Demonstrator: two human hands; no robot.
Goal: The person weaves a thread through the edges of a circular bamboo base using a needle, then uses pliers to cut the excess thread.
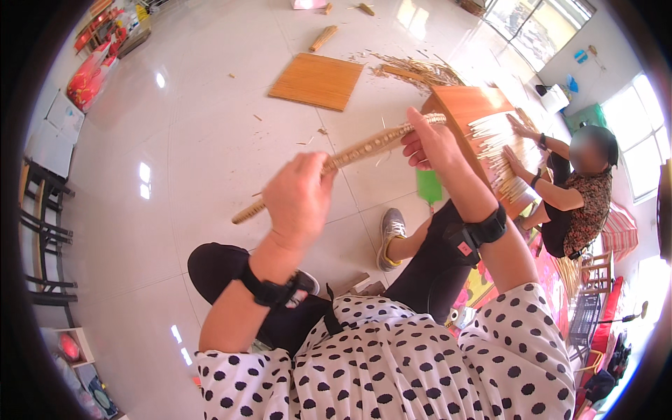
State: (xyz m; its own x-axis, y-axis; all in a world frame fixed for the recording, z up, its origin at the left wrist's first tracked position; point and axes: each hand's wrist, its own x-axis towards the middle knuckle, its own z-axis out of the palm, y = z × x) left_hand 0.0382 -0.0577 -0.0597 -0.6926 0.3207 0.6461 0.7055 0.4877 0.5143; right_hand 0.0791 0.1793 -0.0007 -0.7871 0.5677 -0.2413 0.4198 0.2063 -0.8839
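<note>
Now | left hand grip closed on bamboo roll | right hand grip closed on roll end

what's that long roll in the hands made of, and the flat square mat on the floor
The roll held by left hand and right hand looks like thin pale bamboo or wood sticks rolled together, matte, ribbed. The square mat seems the same kind of slats, orange-brown, fine parallel lines; slightly glossier, perhaps.
</note>
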